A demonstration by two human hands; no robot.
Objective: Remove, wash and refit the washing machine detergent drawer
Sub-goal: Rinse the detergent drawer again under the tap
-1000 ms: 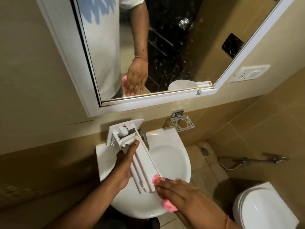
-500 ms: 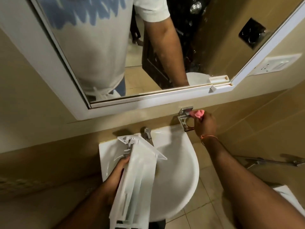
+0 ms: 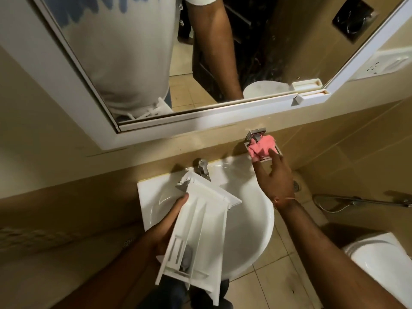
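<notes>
A: Nearest the camera, what was there?
B: The white detergent drawer (image 3: 200, 228), underside up and tilted, its front panel pointing toward the tap (image 3: 203, 166). It hung over the left part of the white basin (image 3: 249, 230) and hid much of the bowl.
A: Who held it?
B: The left hand (image 3: 165, 230). Its fingers were wrapped round the drawer's left edge, thumb lying along the side wall, forearm coming up from the lower left.
A: And to the right?
B: A white toilet (image 3: 383, 262) at the edge, with a hose sprayer (image 3: 365, 200) against the tiled wall behind it.
A: The other arm?
B: It stretched forward across the basin's right side, a thin band at the wrist. The right hand (image 3: 275, 177) was open, fingers spread loosely, the fingertips just touching a pink cloth (image 3: 262, 147) bunched in the metal wall holder (image 3: 256, 136); they were not closed on it.
A: Beyond that?
B: The white-framed mirror (image 3: 156, 121), which reflected a white shirt and an arm
</notes>
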